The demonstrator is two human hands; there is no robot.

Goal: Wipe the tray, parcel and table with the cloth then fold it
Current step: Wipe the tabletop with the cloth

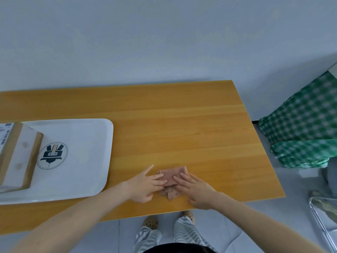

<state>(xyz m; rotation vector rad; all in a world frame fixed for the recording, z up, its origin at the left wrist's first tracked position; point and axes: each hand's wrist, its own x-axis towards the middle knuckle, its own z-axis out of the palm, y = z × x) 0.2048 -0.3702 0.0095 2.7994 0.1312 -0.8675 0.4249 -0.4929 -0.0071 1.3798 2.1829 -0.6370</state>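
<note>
A small pinkish-brown cloth (170, 177) lies folded into a compact wad on the wooden table (182, 125), close to its near edge. My left hand (144, 185) presses on the cloth's left side with straight fingers. My right hand (196, 190) lies flat on its right side, fingers extended. A ragged bit of cloth sticks out below, between the two hands. To the left, a white tray (82, 179) with a dark round logo holds a brown cardboard parcel (16, 156) bearing a white label.
A green checked fabric (302, 125) hangs over something to the right of the table. A metal chair frame (324, 216) stands at the lower right. My feet in perforated slippers (150, 222) stand on the tiled floor under the table's near edge.
</note>
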